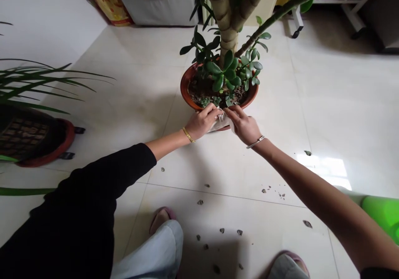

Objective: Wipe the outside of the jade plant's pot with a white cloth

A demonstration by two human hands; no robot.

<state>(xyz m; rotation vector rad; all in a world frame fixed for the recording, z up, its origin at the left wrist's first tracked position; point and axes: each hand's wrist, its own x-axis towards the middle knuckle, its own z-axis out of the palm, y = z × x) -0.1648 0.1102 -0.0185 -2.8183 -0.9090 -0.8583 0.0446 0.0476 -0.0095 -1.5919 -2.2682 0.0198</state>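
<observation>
White tiled floor [274,104] seen from above, with a large jade plant [229,73] rising from a wide reddish-brown bowl pot [185,85] straight ahead. Spiky-leaved houseplant [31,79] in a dark pot off to the left; bright green object [382,216] at the lower right corner.

Both arms reaching forward to the near rim of the pot: left hand [202,122] past a black sleeve [77,191] and a gold bangle [188,135], right hand [242,125] with a silver bangle [255,142]. Fingers [215,112] of both hands curled and pinching a crumpled white cloth [220,122] at the rim, the rest of the rim uncovered. Plant upright, soil and gravel in the pot; dark crumbs [221,230] left lying on the floor near slippered feet [160,218].
</observation>
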